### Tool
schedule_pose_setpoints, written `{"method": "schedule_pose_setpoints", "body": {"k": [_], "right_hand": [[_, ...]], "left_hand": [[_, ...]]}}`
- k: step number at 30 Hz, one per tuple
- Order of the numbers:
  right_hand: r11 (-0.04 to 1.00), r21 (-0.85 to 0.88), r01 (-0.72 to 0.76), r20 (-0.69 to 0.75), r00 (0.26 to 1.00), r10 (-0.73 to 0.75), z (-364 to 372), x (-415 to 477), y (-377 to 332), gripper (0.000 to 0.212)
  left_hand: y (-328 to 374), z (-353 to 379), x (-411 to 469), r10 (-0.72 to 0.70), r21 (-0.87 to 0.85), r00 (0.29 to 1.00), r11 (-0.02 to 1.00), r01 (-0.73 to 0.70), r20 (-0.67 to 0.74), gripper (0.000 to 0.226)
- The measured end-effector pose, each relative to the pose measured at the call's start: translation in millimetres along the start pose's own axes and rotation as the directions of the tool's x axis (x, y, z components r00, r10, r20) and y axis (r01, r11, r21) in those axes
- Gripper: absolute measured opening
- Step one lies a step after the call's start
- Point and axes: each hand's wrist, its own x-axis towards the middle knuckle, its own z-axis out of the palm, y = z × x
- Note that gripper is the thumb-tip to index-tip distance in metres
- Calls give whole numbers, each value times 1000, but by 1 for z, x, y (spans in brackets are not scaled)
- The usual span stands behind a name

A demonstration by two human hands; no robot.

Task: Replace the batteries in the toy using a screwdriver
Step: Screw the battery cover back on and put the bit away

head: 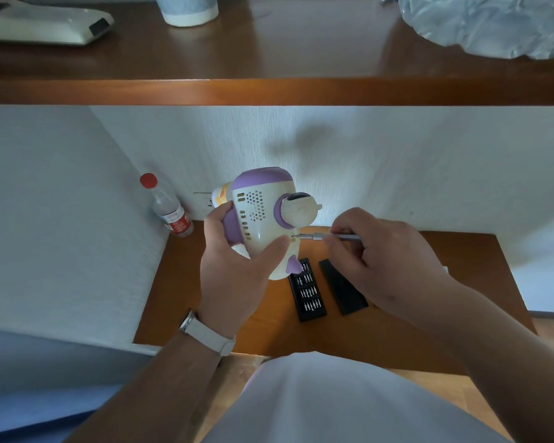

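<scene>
Our left hand [237, 276] curled round one toy [266, 206], right hand [387, 260] pinching one screwdriver [311, 236] at its 3 o'clock, one bit tray [307, 292], one lid [343, 289]

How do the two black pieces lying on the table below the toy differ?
The black tray holds rows of silver bits; the black cover beside it shows a plain face. The tray's far end is hidden by the toy; the cover's right edge partly by the right hand. Both are long, black and lie flat on the table.

Home rm: wood shelf [269, 92], wallpaper [397, 161], water bottle [170, 209].
</scene>
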Motion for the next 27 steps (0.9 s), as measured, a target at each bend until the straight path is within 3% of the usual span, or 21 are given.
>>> {"method": "schedule_pose_setpoints", "body": {"k": [11,20,27], "right_hand": [[1000,-29,4,10,1000,-4,0,-6,3,8],[999,-41,24,-109,994,-29,3,1,6,20],[1000,4,-20,-20,1000,20,-2,2,7,17]], "left_hand": [[-1,3,-1,-10,-18,1000,1000,11,5,72],[2,6,3,-14,-31,1000,999,14,7,71],[2,9,8,-10,-29,1000,1000,10,12,70]]}}
